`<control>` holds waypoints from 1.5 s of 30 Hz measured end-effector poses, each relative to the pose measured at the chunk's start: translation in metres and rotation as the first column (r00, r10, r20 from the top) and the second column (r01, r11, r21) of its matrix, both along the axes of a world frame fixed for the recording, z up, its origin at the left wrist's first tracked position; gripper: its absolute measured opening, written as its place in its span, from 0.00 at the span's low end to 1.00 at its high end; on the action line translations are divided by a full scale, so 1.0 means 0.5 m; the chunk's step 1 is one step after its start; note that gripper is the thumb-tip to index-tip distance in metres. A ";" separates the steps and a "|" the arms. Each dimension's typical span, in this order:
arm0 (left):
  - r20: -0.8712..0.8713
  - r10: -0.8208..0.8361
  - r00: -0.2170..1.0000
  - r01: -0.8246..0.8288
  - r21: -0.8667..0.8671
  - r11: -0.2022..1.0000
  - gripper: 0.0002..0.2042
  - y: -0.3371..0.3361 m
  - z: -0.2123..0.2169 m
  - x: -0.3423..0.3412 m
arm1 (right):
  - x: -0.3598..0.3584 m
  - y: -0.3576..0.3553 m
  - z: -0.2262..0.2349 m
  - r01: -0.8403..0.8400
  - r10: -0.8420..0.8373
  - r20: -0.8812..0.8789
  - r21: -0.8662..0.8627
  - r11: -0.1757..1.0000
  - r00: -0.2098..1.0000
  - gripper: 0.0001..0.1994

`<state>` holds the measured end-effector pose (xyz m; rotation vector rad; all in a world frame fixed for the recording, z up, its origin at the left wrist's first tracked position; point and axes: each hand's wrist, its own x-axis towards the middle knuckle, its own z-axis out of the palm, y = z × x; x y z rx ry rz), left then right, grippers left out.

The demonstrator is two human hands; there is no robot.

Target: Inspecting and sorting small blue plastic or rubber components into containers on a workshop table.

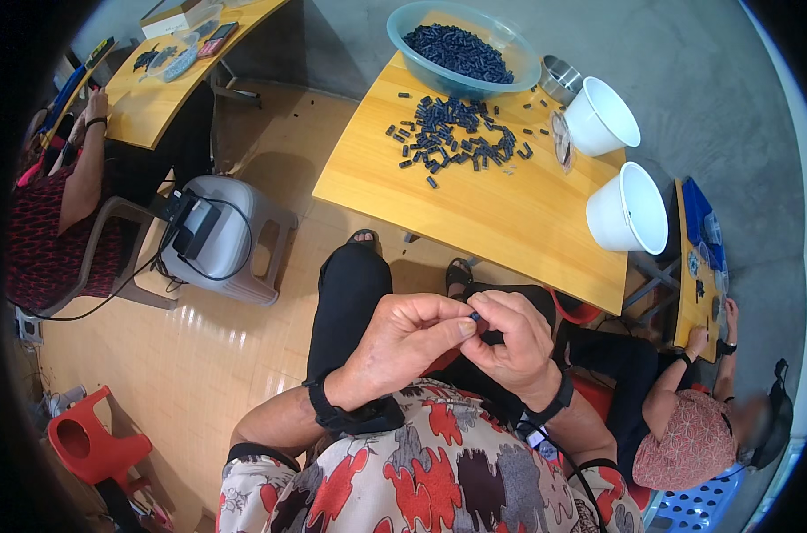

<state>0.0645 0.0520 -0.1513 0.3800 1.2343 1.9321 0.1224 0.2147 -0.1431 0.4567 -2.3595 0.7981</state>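
Note:
Above my lap, my left hand (403,342) and my right hand (513,342) meet with thumbs and forefingers pinched together. Between their fingertips sits a small dark piece (475,316), mostly covered by the fingers; its exact kind cannot be made out. Beyond my hands, a loose heap of small dark cylindrical pieces (452,133) lies spread over the wooden table (510,213). Behind the heap stands a translucent bowl (403,67) filled with many more dark pieces (457,53).
Two white buckets (602,115) (626,209) lean at the table's right side, near a metal cup (561,78). On the left are a grey stool (217,231) with a black device and cables, and a red stool (97,435). People sit at tables on both sides.

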 end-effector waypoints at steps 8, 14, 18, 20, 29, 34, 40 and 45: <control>-0.138 0.112 0.984 -0.110 0.024 0.994 0.07 0.017 0.003 0.016 | -0.006 -0.001 -0.010 0.024 -0.024 -0.019 -0.019 1.000 1.000 0.18; -0.055 0.132 0.990 -0.131 0.035 0.991 0.07 0.025 0.002 0.009 | -0.020 0.001 -0.017 0.030 -0.030 -0.028 0.002 1.000 0.999 0.17; -0.041 0.129 0.991 -0.130 -0.015 0.991 0.08 0.032 -0.006 0.003 | -0.032 0.009 -0.027 -0.025 0.027 -0.070 0.028 0.999 0.997 0.16; -0.037 0.130 0.991 -0.130 -0.007 0.991 0.08 0.037 -0.014 0.004 | -0.034 0.012 -0.032 0.020 -0.020 -0.048 0.015 1.000 0.999 0.15; 0.132 0.044 0.990 -0.043 -0.007 0.999 0.12 0.035 -0.023 -0.031 | -0.033 0.065 -0.012 0.215 -0.158 0.220 -0.265 0.940 0.963 0.16; 0.120 0.043 0.992 -0.037 -0.048 0.998 0.13 0.024 -0.042 -0.059 | -0.047 0.219 0.049 0.562 -0.552 0.105 -0.137 0.816 0.827 0.13; 0.131 0.060 0.990 -0.058 -0.015 0.998 0.11 0.038 -0.063 -0.067 | -0.073 0.403 0.067 0.746 -0.742 -0.080 0.097 0.659 0.666 0.17; 0.170 0.051 0.984 -0.037 -0.080 0.996 0.11 0.047 -0.075 -0.077 | -0.095 0.457 0.042 0.773 -0.771 -0.098 0.173 0.610 0.630 0.17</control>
